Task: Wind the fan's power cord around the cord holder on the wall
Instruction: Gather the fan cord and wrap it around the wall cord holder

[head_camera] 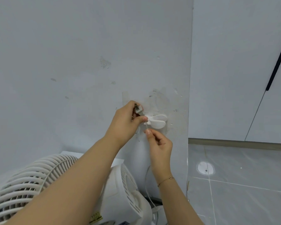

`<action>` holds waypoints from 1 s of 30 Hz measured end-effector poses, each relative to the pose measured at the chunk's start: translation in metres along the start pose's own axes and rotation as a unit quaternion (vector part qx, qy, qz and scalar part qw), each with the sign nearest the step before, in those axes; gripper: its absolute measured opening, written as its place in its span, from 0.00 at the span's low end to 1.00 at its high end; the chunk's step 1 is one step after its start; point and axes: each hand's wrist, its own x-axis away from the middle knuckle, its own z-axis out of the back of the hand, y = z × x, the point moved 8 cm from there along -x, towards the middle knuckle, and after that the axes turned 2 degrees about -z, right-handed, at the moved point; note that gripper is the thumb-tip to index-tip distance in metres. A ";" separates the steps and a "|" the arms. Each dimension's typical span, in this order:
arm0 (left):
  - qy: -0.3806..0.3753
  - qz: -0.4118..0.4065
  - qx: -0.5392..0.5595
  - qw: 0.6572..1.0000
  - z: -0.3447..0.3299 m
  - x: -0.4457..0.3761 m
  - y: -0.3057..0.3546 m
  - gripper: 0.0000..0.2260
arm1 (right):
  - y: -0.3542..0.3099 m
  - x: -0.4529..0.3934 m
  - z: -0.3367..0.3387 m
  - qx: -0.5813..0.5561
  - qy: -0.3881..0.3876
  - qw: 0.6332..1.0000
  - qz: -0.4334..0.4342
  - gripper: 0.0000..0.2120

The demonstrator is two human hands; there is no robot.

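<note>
Barely started: your left hand point(126, 120) grips the plug point(138, 109) at the holder point(156, 121), right hand point(159, 143) pinches the cord point(146, 125); winding remains.

Scuffed grey wall point(71, 54), tiled floor point(250, 192)

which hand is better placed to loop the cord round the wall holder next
Probably the right hand: it pinches the cord just below the cord holder and could guide it round. The left hand grips the plug at the holder's left side, so it serves better as the anchor.
</note>
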 end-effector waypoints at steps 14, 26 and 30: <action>0.029 -0.030 -0.087 0.995 0.006 -0.004 0.009 0.11 | 0.001 0.002 -0.006 0.031 0.100 0.994 0.025 0.11; -0.008 0.049 0.094 0.994 0.000 -0.004 -0.016 0.12 | 0.005 -0.005 0.003 0.122 0.002 0.992 0.015 0.11; 0.005 0.087 0.146 0.985 0.008 0.004 -0.020 0.17 | 0.003 0.000 0.011 0.155 -0.004 0.988 0.018 0.13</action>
